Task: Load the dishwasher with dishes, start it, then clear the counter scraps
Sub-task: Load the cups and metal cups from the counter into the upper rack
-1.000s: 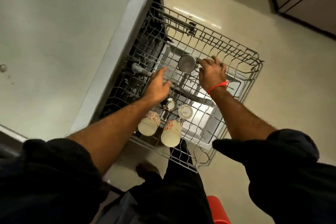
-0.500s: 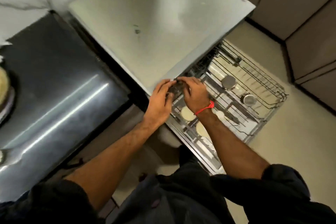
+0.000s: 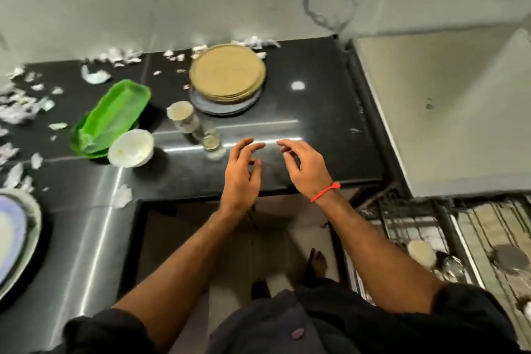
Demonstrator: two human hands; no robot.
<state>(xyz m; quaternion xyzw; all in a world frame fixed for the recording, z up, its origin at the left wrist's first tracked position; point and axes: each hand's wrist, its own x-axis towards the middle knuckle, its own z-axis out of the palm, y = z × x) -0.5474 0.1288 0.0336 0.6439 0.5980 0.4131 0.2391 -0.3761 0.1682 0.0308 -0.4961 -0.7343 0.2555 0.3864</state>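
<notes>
The dishwasher rack (image 3: 431,241) sits pulled out at lower right, below the pale top panel (image 3: 448,112) of the unit; it holds a pale round dish (image 3: 421,252) and a grey round item (image 3: 510,258), both blurred, and its far end is cut off by the frame edge. On the black surface (image 3: 316,112) the remaining dishes stand as follows: a stack of tan plates (image 3: 227,70) on a grey plate at the rear centre, a green tray (image 3: 112,116) to the left, a white bowl (image 3: 131,147) touching the tray's near end, a white cup (image 3: 180,111) just beside the stack, and a clear glass (image 3: 209,135) just in front of the cup. White scraps (image 3: 17,106) are scattered along the rear and left of the surface. The left hand (image 3: 240,172) hovers over the near edge of the surface, beside the glass, palm inward, fingers loosely curled and spread; its grip is empty. The right hand (image 3: 306,165), with a red thread (image 3: 324,192) at the wrist, hovers just beside it, fingers relaxed and extended forward; its grip is likewise empty. The two hands are apart and touch nothing. Both forearms extend up from dark sleeves at the bottom edge. A large plate (image 3: 17,241) at far left is cut off by the frame. Motion blur obscures the detail of the rack's contents.
</notes>
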